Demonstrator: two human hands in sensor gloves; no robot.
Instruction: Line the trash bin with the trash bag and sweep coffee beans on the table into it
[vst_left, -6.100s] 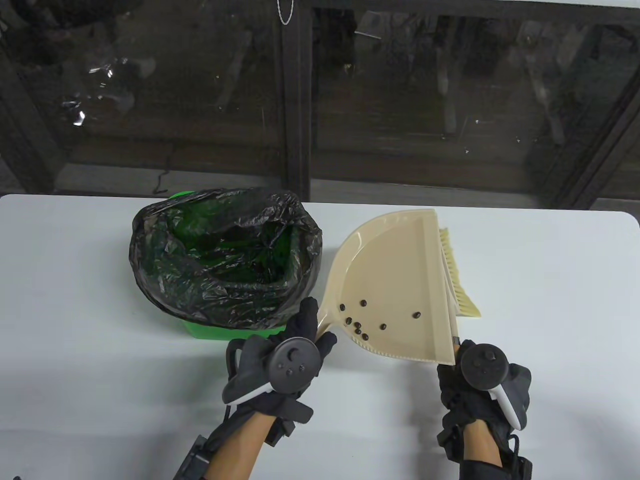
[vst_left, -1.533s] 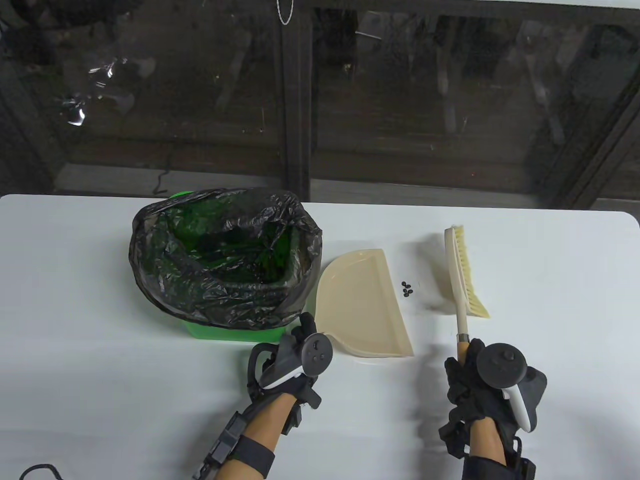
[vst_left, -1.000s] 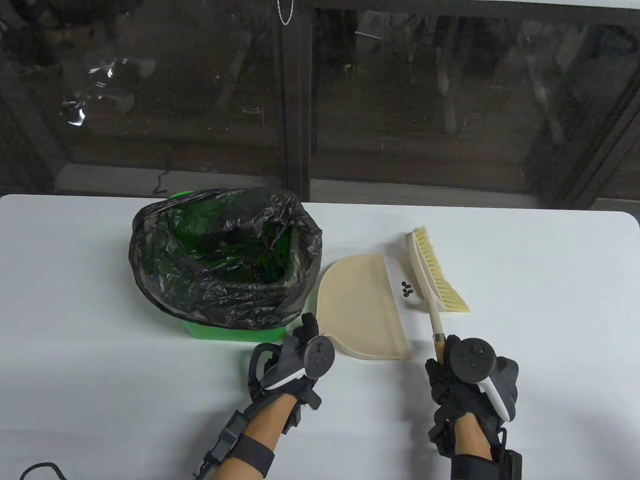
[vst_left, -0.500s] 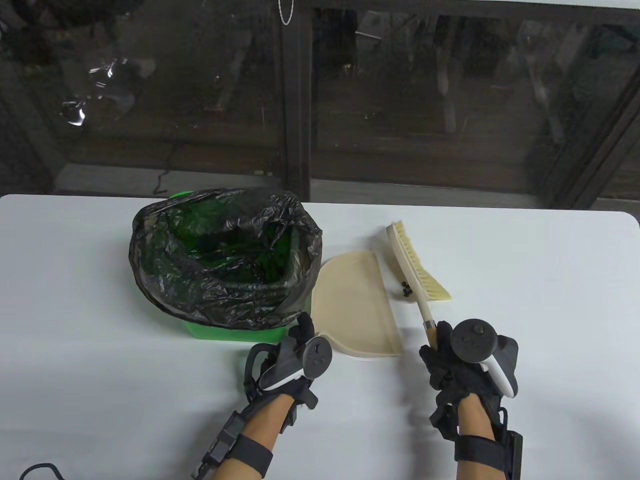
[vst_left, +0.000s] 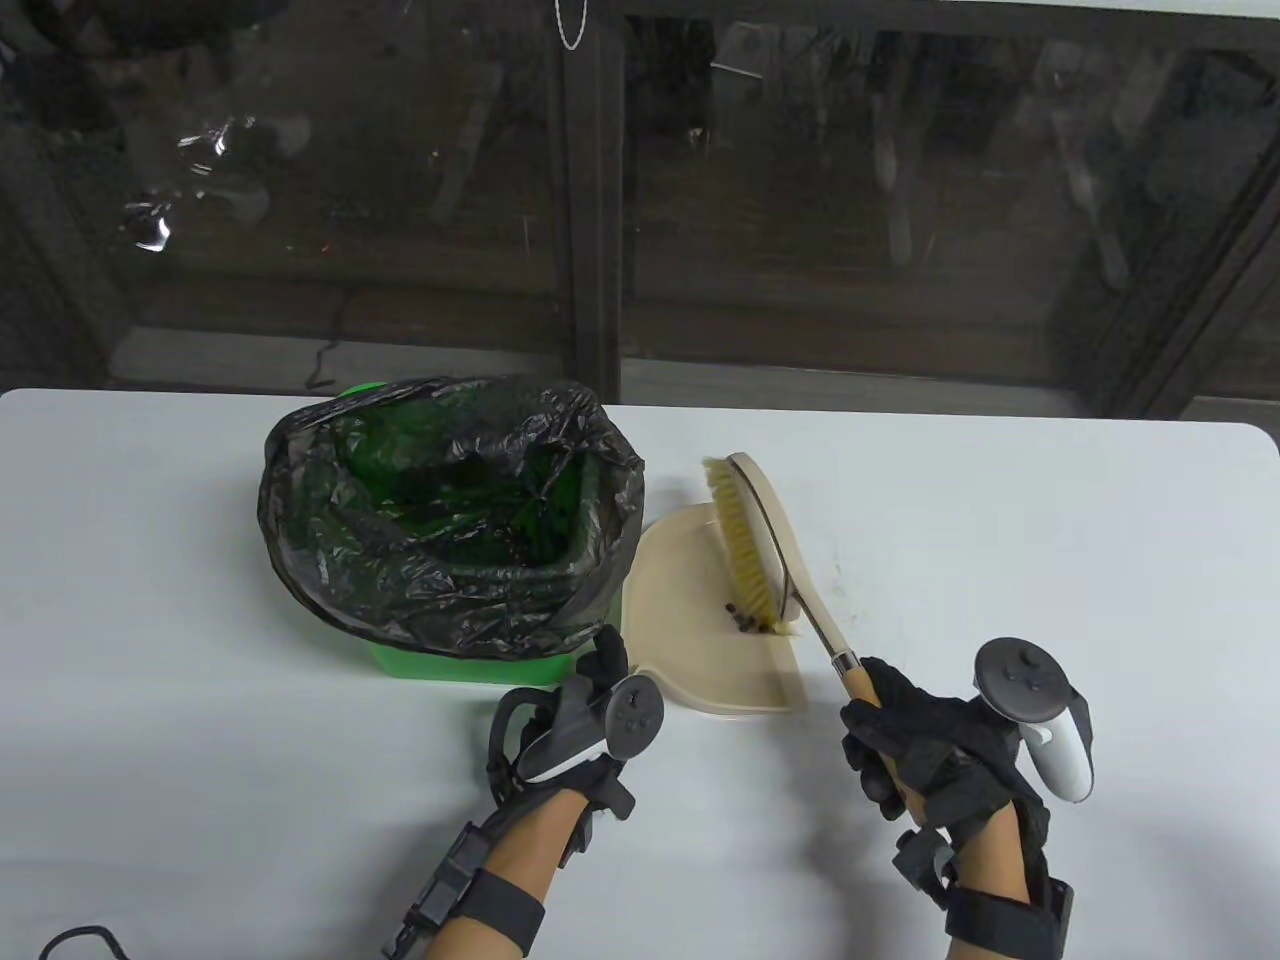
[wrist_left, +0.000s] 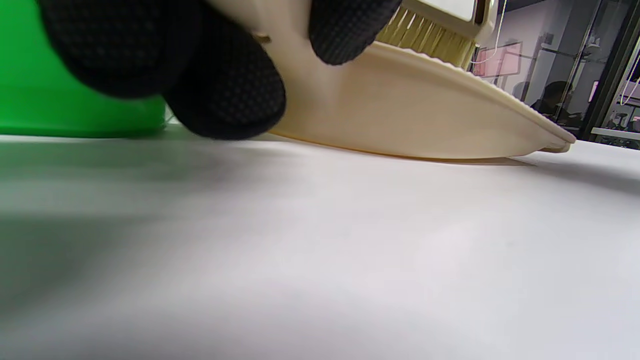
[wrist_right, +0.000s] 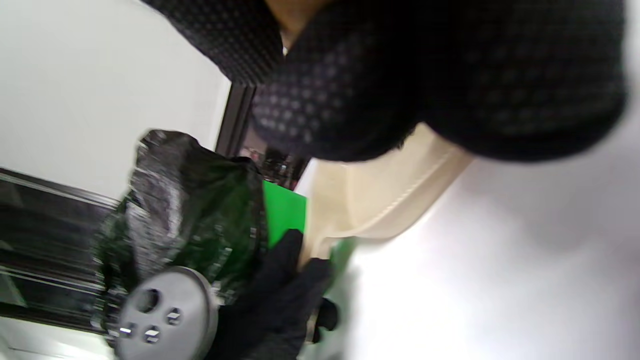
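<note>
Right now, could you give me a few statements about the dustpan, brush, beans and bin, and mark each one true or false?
1. The right hand grips the brush by its wooden handle. True.
2. The coffee beans lie on the bare table to the right of the dustpan. False: they sit on the dustpan, against the bristles.
3. The left hand holds the dustpan's handle. True.
4. The green trash bin has no liner. False: a black trash bag is draped over its rim.
5. The dustpan is lifted over the bin. False: it rests on the table beside the bin.
</note>
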